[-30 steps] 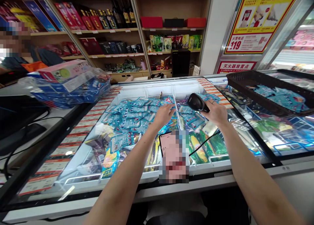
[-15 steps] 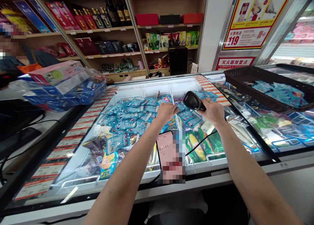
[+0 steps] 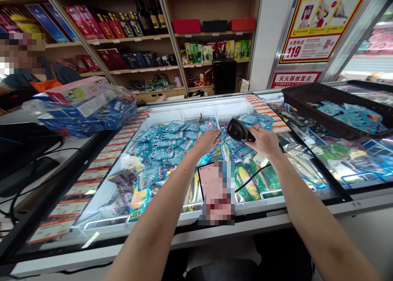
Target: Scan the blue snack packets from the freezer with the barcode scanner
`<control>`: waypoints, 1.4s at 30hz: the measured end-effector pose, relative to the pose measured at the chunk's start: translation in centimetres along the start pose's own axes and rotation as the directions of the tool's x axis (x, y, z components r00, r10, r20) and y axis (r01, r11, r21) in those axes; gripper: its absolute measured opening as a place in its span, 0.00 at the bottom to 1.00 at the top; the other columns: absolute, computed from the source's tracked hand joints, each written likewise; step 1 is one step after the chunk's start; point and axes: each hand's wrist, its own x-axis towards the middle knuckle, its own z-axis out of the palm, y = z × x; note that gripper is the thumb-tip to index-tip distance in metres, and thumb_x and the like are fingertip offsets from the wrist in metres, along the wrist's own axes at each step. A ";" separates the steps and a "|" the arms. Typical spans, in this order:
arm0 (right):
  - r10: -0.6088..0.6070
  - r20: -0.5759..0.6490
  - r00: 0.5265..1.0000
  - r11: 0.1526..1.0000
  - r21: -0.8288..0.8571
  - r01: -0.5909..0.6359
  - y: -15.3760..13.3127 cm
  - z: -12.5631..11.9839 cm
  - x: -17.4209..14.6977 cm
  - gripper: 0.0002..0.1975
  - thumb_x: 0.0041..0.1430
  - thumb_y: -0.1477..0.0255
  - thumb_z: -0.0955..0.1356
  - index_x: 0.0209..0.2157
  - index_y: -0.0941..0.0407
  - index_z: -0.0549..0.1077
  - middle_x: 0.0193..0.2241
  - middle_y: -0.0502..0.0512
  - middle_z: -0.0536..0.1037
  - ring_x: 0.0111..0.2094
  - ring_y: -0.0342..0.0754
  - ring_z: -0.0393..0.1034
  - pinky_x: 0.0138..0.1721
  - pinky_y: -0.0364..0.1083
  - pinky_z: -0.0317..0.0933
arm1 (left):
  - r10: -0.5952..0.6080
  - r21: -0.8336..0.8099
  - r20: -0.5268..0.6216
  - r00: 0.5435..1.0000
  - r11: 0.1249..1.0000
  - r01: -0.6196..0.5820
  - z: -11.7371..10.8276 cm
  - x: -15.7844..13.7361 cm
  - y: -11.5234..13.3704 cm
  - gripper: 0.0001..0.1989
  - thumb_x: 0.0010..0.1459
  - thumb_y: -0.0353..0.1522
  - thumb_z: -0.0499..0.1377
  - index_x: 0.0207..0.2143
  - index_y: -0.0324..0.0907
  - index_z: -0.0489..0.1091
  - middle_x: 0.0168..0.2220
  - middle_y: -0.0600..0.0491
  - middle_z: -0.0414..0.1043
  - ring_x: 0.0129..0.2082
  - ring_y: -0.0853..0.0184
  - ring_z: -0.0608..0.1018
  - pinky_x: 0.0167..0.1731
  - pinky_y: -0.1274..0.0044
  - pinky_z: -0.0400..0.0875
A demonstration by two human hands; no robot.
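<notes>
My right hand (image 3: 264, 141) is wrapped round the handle of a black barcode scanner (image 3: 237, 129), whose head points left toward my other hand. My left hand (image 3: 208, 142) is closed, its fingertips at a small blue packet (image 3: 220, 139) that shows only in part. A loose pile of similar blue packets (image 3: 167, 144) spreads to the left of that hand, over the display freezer (image 3: 107, 221). More blue packets (image 3: 242, 149) lie beneath the scanner. A phone (image 3: 211, 187) with a lit, partly blurred screen rests between my forearms, near the freezer's front edge.
A brown basket (image 3: 296, 101) with blue packets stands at the right. Plastic-wrapped boxes (image 3: 82, 109) are stacked at the left, with a person (image 3: 55, 74) behind them. The scanner's black cable (image 3: 253, 176) runs past the phone. Stocked shelves (image 3: 135, 37) line the back.
The scanner and my right hand have shifted slightly left and down, bringing the scanner head closer to my left hand. The view has moved slightly too.
</notes>
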 end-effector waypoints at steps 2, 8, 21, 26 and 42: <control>-0.005 0.001 1.000 1.000 0.005 0.005 -0.1 0.0 0.1 0.18 0.57 0.60 0.65 0.47 0.54 0.72 0.38 0.56 0.76 0.33 0.50 0.68 0.27 0.45 0.48 | -0.043 0.085 -0.020 0.999 0.995 0.045 -0.2 0.0 0.3 0.25 0.63 0.40 0.46 0.62 0.48 0.57 0.62 0.49 0.59 0.61 0.54 0.61 0.56 0.59 0.59; -0.048 0.025 0.999 0.999 0.027 0.047 -0.4 0.0 0.2 0.18 0.57 0.62 0.66 0.47 0.53 0.72 0.40 0.56 0.76 0.35 0.50 0.69 0.28 0.45 0.50 | -0.096 0.136 0.096 0.991 0.987 0.083 -1.5 0.3 0.6 0.30 0.60 0.44 0.51 0.64 0.49 0.52 0.64 0.47 0.54 0.62 0.50 0.57 0.57 0.54 0.54; -0.121 0.028 0.992 0.993 0.011 0.121 -1.5 -0.2 0.1 0.18 0.59 0.61 0.64 0.48 0.54 0.71 0.38 0.57 0.77 0.34 0.51 0.69 0.27 0.44 0.49 | -0.510 -0.661 -0.382 0.771 0.734 0.158 -1.3 -5.8 -3.3 0.18 0.56 0.41 0.57 0.45 0.42 0.62 0.34 0.53 0.66 0.32 0.67 0.71 0.32 0.73 0.73; -0.170 0.015 0.985 0.985 0.022 0.169 -3.2 -0.8 0.2 0.18 0.59 0.62 0.64 0.48 0.54 0.71 0.38 0.57 0.76 0.34 0.50 0.69 0.29 0.45 0.50 | -0.526 -0.778 -0.429 0.734 0.628 -0.004 0.4 -6.8 -4.1 0.19 0.55 0.37 0.59 0.48 0.44 0.61 0.34 0.53 0.65 0.32 0.69 0.71 0.30 0.73 0.76; -0.299 0.106 0.948 0.953 -0.013 0.302 -5.7 -2.9 2.4 0.17 0.59 0.62 0.65 0.48 0.54 0.71 0.39 0.56 0.76 0.34 0.48 0.69 0.27 0.45 0.47 | -0.535 -0.826 -0.330 0.777 0.562 0.036 -0.6 -7.4 -3.7 0.20 0.56 0.37 0.57 0.49 0.43 0.58 0.35 0.53 0.65 0.32 0.70 0.71 0.29 0.72 0.78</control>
